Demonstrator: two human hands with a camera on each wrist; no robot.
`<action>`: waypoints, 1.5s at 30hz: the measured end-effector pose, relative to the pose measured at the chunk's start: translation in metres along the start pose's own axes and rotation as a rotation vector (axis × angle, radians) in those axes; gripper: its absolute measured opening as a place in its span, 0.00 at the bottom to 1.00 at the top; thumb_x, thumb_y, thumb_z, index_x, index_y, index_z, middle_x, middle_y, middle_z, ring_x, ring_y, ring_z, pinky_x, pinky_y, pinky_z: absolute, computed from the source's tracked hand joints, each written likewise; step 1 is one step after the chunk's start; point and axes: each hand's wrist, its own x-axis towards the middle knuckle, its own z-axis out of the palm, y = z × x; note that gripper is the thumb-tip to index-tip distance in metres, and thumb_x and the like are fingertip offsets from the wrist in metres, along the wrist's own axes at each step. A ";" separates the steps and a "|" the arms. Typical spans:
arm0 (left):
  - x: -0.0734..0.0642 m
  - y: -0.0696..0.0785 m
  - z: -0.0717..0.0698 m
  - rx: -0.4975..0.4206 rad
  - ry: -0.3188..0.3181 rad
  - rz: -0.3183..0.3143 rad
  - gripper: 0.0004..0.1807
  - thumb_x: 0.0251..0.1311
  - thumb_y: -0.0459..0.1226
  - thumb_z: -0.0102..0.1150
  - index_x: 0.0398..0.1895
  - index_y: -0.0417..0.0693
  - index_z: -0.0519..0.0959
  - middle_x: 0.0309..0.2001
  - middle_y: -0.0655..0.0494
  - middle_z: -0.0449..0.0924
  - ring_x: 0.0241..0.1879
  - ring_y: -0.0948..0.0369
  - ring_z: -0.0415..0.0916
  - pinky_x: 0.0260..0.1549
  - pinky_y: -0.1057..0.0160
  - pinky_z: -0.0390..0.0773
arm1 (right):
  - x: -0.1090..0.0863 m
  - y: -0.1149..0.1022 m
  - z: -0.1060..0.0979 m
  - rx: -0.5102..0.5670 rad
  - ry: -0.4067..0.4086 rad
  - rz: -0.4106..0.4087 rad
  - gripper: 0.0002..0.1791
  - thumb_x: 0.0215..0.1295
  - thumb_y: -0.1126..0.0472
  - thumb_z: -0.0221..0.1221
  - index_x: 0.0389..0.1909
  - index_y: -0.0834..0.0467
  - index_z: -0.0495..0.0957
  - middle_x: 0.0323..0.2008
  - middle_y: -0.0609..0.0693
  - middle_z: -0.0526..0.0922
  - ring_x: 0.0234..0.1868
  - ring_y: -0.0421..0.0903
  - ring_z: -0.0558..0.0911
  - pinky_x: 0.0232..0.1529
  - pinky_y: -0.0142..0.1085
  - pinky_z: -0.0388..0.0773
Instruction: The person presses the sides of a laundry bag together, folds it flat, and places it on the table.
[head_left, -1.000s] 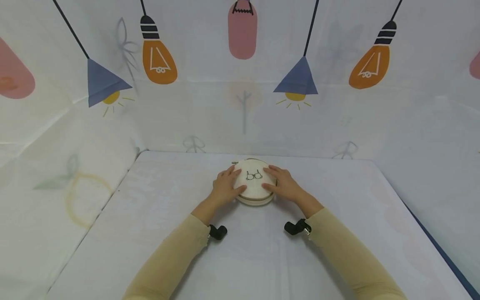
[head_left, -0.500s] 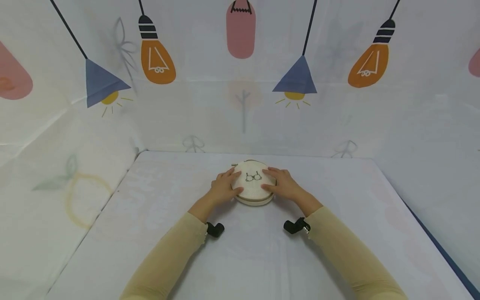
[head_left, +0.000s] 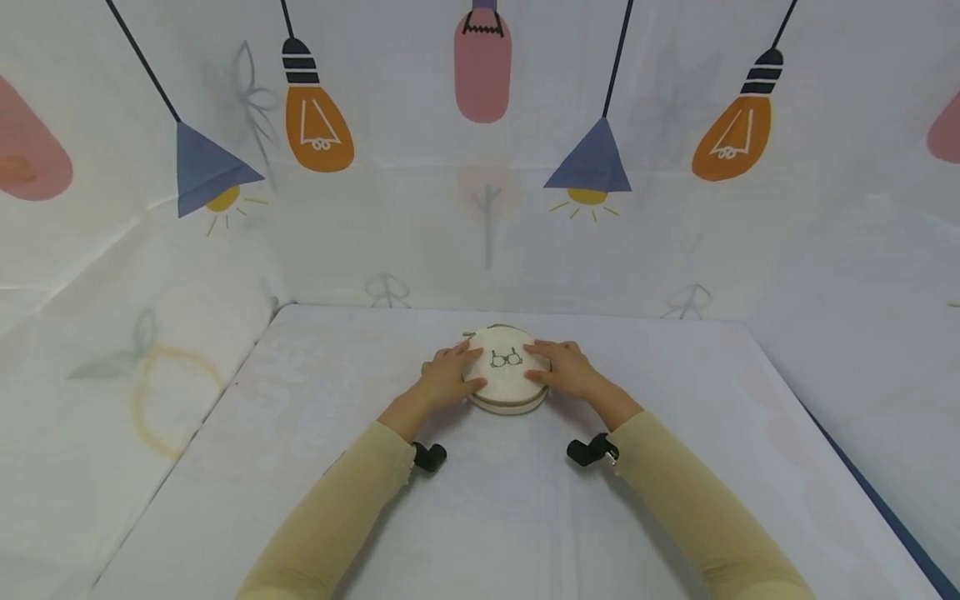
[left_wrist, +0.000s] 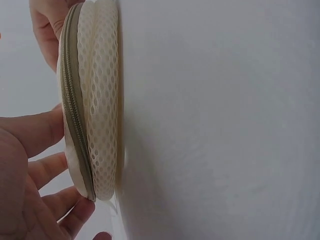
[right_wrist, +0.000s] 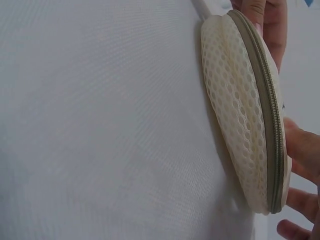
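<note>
A round cream mesh laundry bag (head_left: 507, 379) lies flat near the back of the table. Its top bears a small dark outline drawing, resembling glasses or a bra. A khaki zipper (left_wrist: 75, 107) runs round its rim above honeycomb mesh sides, and looks closed where visible. My left hand (head_left: 444, 379) rests on the bag's left side, thumb and forefinger spread on the top, other fingers by the edge. Mirroring it, my right hand (head_left: 570, 371) touches the right side, its thumb and index finger on the top (right_wrist: 285, 150). The far side of the rim is partly hidden.
The white-covered table (head_left: 495, 517) extends around the bag. Behind it hangs a pale cloth wall (head_left: 420, 225) printed with lamps and bulbs, with another cloth wall (head_left: 97, 275) at the left. Black wrist cameras (head_left: 592, 450) sit at both sleeve cuffs.
Both hands stay on the bag, with only a slight shift of the left forearm to the left. The head view tilts a little. The bag looks unmoved on the table.
</note>
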 end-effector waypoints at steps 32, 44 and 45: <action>0.002 0.000 0.000 0.047 -0.021 -0.026 0.37 0.69 0.55 0.56 0.77 0.54 0.62 0.79 0.48 0.51 0.74 0.42 0.53 0.64 0.34 0.58 | 0.002 -0.001 0.003 -0.015 -0.008 0.003 0.35 0.71 0.44 0.59 0.74 0.53 0.65 0.75 0.59 0.60 0.69 0.66 0.60 0.67 0.64 0.57; 0.002 0.001 0.000 0.058 -0.024 -0.026 0.36 0.69 0.55 0.56 0.77 0.54 0.62 0.79 0.48 0.51 0.73 0.43 0.54 0.64 0.34 0.59 | 0.002 -0.001 0.003 -0.002 -0.013 0.016 0.35 0.70 0.44 0.59 0.74 0.52 0.65 0.76 0.58 0.59 0.70 0.65 0.60 0.68 0.63 0.57; 0.002 0.001 0.000 0.057 -0.025 -0.025 0.36 0.69 0.55 0.56 0.77 0.54 0.62 0.79 0.48 0.51 0.73 0.42 0.54 0.64 0.34 0.59 | 0.002 -0.001 0.004 -0.005 -0.014 0.016 0.35 0.71 0.44 0.59 0.74 0.52 0.64 0.76 0.58 0.59 0.70 0.65 0.60 0.68 0.63 0.57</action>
